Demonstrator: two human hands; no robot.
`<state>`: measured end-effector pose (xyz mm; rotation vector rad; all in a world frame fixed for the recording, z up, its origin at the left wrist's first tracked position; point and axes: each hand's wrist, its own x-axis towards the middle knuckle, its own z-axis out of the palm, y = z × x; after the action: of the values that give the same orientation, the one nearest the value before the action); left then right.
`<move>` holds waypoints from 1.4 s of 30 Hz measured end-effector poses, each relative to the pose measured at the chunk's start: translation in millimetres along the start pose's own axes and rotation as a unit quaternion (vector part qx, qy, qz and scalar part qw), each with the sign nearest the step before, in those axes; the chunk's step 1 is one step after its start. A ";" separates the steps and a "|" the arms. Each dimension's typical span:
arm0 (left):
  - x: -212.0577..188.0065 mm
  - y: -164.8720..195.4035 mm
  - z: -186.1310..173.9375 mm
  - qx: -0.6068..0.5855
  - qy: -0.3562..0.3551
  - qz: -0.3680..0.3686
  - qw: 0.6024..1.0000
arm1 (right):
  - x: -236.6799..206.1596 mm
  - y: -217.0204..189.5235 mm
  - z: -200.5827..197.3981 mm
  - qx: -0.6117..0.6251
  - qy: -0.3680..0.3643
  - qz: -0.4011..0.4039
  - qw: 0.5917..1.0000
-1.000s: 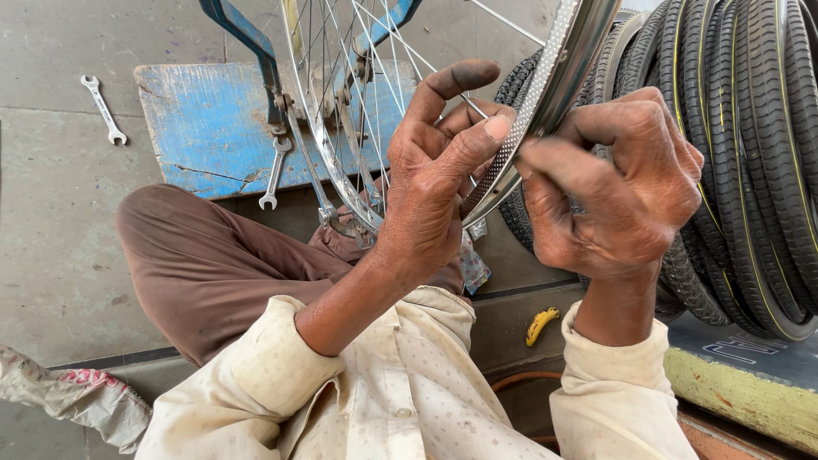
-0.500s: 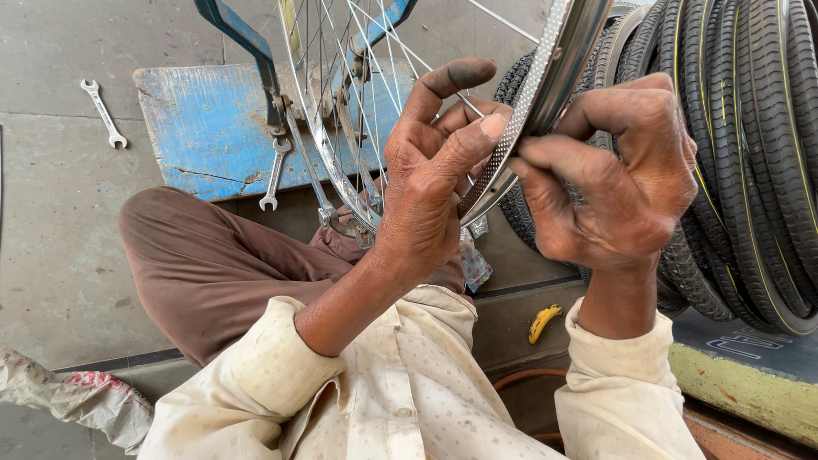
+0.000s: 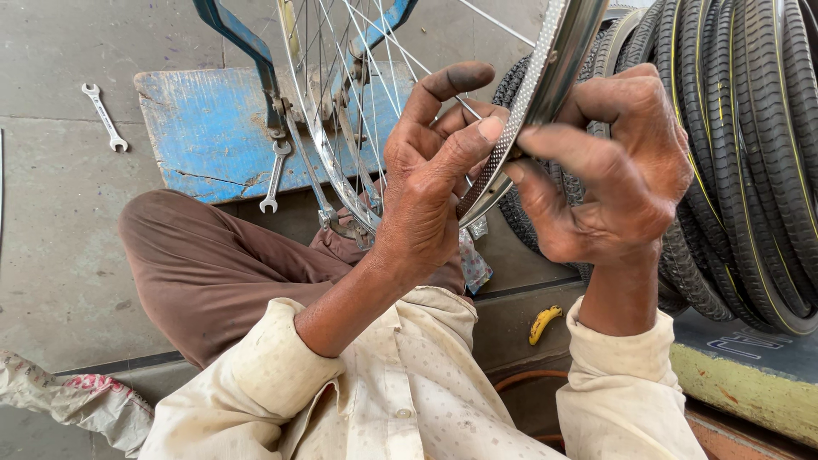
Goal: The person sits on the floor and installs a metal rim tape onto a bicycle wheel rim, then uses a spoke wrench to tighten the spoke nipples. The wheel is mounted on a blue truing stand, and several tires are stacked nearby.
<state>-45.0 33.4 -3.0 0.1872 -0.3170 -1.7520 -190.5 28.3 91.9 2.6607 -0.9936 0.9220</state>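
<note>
Concrete floor [image 3: 60, 255], tyres [image 3: 750, 128] stacked right. My left hand [image 3: 426, 179] and right hand [image 3: 613, 170] pinch the rim [image 3: 545, 77] together, steadying it between fingertips.

We see a silver wheel rim [image 3: 545, 85] with a dotted, perforated pattern along its inner face, and thin silver spokes [image 3: 358, 77] fanning behind it. The fork [image 3: 247, 51] holding the wheel is blue, as is the worn, scratched board [image 3: 204, 128] beneath, where pale patches show through the paint. Two spanners, one on the board [image 3: 274, 175] and one on the grey concrete floor [image 3: 104, 117], are bright steel. The stacked tyres [image 3: 750, 128] are black with thin yellow lines along the tread. We note brown trousers [image 3: 213, 273], a cream shirt [image 3: 409, 392] with faint speckles, a small yellow object [image 3: 544, 324], and a white rag [image 3: 77, 396] with pink print.
</note>
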 end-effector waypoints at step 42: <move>11.1 10.1 -29.5 0.086 -0.172 -0.059 0.980 | 5.0 1.6 -8.7 0.021 -0.022 0.002 1.000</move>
<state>-29.1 17.5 -27.2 0.0243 -0.7229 -1.8744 -192.9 27.4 101.7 2.7258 -1.0001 0.9000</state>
